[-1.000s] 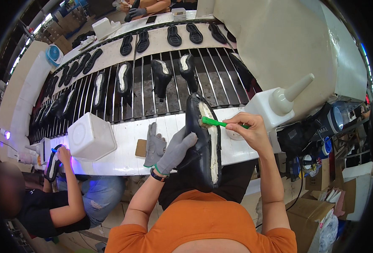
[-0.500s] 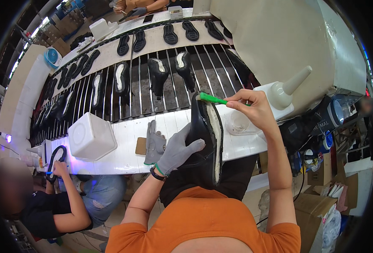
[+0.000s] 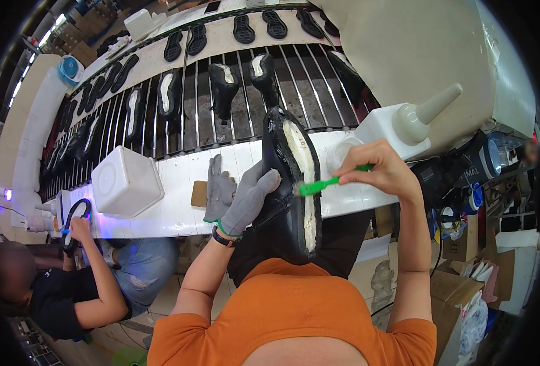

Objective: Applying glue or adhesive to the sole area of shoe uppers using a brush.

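A black shoe upper is held with its underside toward me, a pale strip running down the middle of the sole. My left hand, in a grey glove, is closed around its side, the thumb lying on the black upper. Bare fingers of my right hand pinch a green-handled brush. Its bristles meet the left border of the sole, about midway along. A spare grey glove lies on the white bench, beside my gloved hand.
Several black uppers rest on the metal rollers; black soles line the strip behind. A white tub stands on the left, a white bottle with a long nozzle on the right. A co-worker sits at left.
The brush has moved from the far tip of the sole down toward me, to the middle of its left border. The shoe's sole now faces up more, and my left hand still grips it.
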Demonstrator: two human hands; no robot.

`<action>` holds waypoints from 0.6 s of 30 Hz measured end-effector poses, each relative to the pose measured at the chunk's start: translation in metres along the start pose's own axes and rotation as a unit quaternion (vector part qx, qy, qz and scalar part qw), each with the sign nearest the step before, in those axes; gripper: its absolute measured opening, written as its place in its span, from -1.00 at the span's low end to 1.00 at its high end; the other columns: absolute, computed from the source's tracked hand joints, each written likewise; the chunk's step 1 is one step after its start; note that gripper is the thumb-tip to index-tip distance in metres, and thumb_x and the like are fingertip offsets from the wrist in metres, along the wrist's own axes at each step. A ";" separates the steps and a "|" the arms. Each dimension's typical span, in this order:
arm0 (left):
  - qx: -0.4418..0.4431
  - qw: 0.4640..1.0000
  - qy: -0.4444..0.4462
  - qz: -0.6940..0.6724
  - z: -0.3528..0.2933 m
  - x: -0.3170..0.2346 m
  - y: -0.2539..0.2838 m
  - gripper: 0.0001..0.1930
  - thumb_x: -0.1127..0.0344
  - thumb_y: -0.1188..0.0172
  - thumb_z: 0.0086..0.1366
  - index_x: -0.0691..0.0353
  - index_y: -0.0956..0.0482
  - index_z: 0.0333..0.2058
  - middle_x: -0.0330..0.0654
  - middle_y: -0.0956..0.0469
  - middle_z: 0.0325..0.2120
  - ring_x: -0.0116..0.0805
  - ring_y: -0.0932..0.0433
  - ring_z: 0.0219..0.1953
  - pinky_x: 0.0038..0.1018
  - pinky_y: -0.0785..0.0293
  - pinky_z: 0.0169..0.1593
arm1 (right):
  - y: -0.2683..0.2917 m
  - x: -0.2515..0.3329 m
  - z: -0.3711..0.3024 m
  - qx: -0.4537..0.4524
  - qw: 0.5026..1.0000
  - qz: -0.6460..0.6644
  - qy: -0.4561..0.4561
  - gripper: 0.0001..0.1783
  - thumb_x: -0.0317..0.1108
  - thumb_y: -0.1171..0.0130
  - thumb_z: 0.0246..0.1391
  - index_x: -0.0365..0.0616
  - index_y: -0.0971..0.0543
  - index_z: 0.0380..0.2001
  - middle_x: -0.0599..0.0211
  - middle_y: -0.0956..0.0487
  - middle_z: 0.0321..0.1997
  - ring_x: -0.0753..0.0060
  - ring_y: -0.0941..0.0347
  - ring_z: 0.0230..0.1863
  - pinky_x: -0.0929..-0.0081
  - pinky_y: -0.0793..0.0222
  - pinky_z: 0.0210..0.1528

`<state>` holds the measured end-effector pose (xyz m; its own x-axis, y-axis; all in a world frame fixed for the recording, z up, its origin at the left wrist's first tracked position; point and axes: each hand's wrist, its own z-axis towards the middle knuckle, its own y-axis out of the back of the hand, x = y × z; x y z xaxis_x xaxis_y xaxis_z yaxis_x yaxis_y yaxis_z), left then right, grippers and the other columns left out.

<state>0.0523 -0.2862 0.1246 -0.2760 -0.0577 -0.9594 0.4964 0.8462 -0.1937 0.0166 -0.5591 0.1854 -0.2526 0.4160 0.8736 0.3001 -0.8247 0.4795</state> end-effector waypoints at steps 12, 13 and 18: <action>-0.040 0.998 -0.044 -0.017 0.005 0.003 -0.003 -0.59 0.19 0.00 0.37 0.41 -0.44 0.03 -0.33 -0.50 -0.23 -0.66 -0.39 -0.25 -0.66 -0.35 -0.13 | -0.004 0.014 -0.001 -0.042 0.998 -0.037 -0.005 -0.87 -0.45 -0.40 -0.12 -0.27 -0.69 -0.45 0.30 -0.64 -0.49 0.50 -0.50 -0.48 0.58 -0.31 -0.40; -0.049 0.998 -0.047 -0.017 0.005 0.005 -0.001 -0.60 0.19 0.00 0.37 0.41 -0.44 0.01 -0.32 -0.50 -0.23 -0.66 -0.40 -0.25 -0.66 -0.36 -0.13 | -0.007 0.012 -0.007 -0.016 0.998 -0.050 0.018 -0.87 -0.44 -0.41 -0.13 -0.25 -0.69 -0.45 0.28 -0.64 -0.49 0.46 -0.54 -0.47 0.54 -0.36 -0.39; -0.054 0.996 -0.062 0.015 0.007 0.002 0.002 -0.60 0.17 0.00 0.37 0.40 -0.45 -0.01 -0.33 -0.51 -0.26 -0.64 -0.42 -0.25 -0.64 -0.37 -0.12 | -0.013 0.021 -0.025 0.082 0.997 -0.005 -0.014 -0.88 -0.45 -0.41 -0.13 -0.25 -0.69 -0.47 0.29 -0.64 -0.52 0.43 -0.56 -0.46 0.47 -0.40 -0.39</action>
<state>0.0586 -0.2885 0.1203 -0.1549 -0.0909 -0.9837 0.4095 0.9003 -0.1476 -0.0161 -0.5493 0.1957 -0.2315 0.4359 0.8697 0.4445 -0.7478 0.4932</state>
